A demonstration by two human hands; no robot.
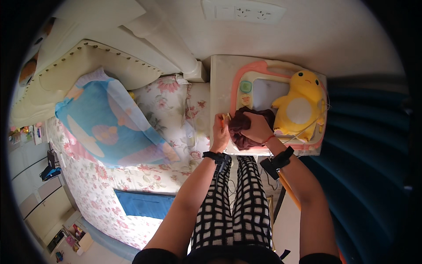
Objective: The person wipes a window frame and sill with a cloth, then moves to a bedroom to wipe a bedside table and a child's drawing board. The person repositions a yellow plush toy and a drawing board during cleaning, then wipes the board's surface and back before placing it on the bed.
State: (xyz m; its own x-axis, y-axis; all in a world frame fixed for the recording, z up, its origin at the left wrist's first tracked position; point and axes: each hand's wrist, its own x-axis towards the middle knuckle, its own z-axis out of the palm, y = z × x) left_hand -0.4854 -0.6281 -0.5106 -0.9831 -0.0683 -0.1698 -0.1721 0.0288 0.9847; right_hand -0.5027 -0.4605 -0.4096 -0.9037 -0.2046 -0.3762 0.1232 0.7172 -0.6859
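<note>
A crumpled dark brown cloth (244,138) is bunched under my right hand (258,127), whose fingers grip it. It lies over the lower left part of a pink-framed drawing board (234,95) on a white bedside table (219,71). My left hand (220,133) is at the table's left front, just beside the cloth. Between its fingers is a small orange and cream object (226,119), too small to name. To the right of the cloth, a yellow plush toy (298,104) rests on its back across the board. Both wrists wear black straps with devices.
At left stands a bed with a floral sheet (165,180), a floral pillow (161,102) and a blue patterned cloth (108,125) by the padded headboard (108,61). A dark blue curtain (366,132) hangs at right. A thin cord (308,127) crosses the plush toy. Wall sockets (244,12) are above.
</note>
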